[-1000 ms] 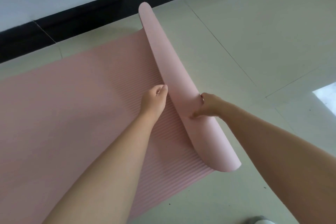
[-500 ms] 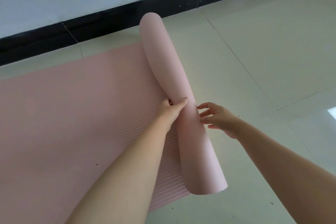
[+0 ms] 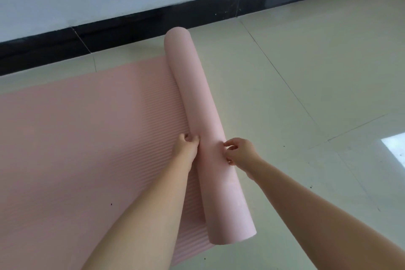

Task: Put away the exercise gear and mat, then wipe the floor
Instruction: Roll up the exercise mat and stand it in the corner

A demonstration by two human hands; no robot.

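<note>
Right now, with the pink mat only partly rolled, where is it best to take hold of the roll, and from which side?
Probably the middle of the rolled part, from above, one hand on each side. The roll is long and even, so a central hold should keep it turning straight over the flat ribbed part. The left hand already grips the seam; the right hand rests on the outer curve.

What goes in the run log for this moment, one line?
step: rolling pink ribbed foam mat | roll: started, mostly flat | left hand: at roll's seam | right hand: fingertips on roll | cream tiled floor: unwiped
</note>
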